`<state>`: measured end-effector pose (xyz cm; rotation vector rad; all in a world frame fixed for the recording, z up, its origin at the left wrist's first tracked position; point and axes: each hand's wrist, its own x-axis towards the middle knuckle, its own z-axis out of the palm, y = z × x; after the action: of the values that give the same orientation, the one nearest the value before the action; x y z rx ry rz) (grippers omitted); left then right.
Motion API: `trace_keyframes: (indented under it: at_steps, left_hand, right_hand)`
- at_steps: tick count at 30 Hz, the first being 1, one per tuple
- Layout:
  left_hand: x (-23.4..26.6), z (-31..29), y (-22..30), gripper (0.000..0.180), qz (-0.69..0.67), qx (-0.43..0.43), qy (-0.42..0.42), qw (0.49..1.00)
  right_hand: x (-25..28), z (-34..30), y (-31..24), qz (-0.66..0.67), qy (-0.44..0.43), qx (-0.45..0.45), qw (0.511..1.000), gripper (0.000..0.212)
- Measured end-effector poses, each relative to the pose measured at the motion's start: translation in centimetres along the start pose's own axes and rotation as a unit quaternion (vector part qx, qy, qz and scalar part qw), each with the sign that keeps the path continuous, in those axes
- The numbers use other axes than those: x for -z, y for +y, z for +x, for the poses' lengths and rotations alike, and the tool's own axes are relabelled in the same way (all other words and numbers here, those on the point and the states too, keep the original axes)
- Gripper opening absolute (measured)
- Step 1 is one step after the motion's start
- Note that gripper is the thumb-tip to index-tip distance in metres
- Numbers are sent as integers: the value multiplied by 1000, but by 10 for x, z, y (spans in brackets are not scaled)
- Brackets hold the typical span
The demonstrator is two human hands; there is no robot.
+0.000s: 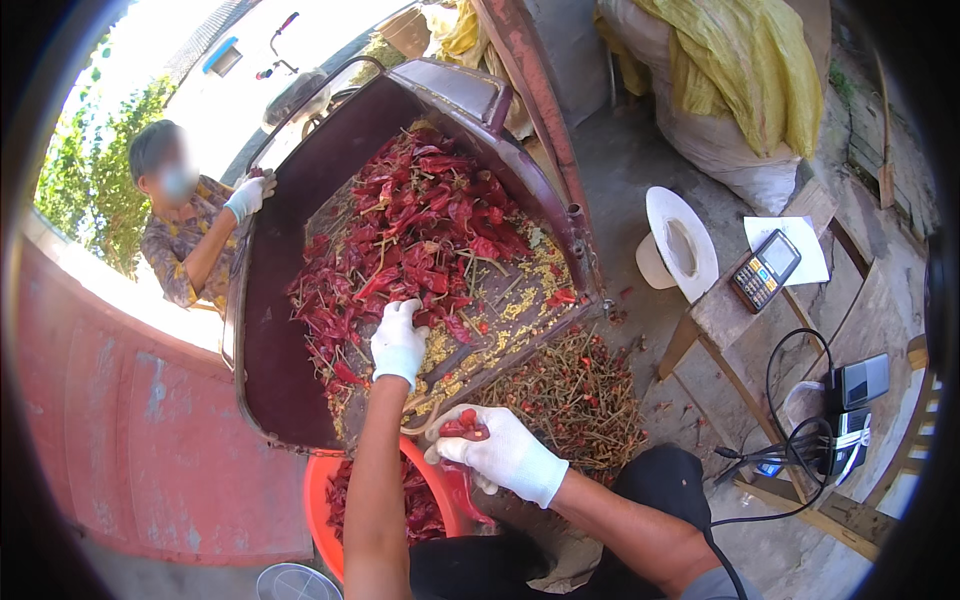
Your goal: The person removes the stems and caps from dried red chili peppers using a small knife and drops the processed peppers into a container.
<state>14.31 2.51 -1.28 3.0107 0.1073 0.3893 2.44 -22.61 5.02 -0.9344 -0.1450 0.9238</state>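
Note:
Dried red chili peppers point(425, 205) lie heaped in the dark metal cart bed point(275, 330) in front of me. My left hand point(398, 345), in a white glove, is at the near edge of the heap with its fingers curled among the peppers; whatever it grips is hidden. Closer to me, my right hand point(505, 455), also gloved, is closed around several red chili peppers point(463, 427). One long pepper point(466, 495) hangs below its palm. Under my forearms stands an orange-red tub point(318, 505) with red peppers inside.
Loose stems point(570, 395) are piled below the cart's near edge. Across the cart, another person point(185, 225) rests a gloved hand on its rim. At right are a white hat point(680, 245), a handheld keypad device point(766, 270) on a wooden bench, cables point(775, 450), and large sacks point(740, 110).

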Motion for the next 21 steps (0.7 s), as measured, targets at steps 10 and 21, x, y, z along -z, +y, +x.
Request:
trace_keyframes:
  at_steps: [10, 21]
  left_hand:
    - [27, -52, 16, 21, -87, -39, 127, 987]
    - [29, -117, 1, 49, 98, -50, -35, 993]
  right_hand:
    - [-8, -7, 9, -32, 9, 30, 999, 14]
    - [-10, -18, 7, -90, -5, 19, 996, 16]
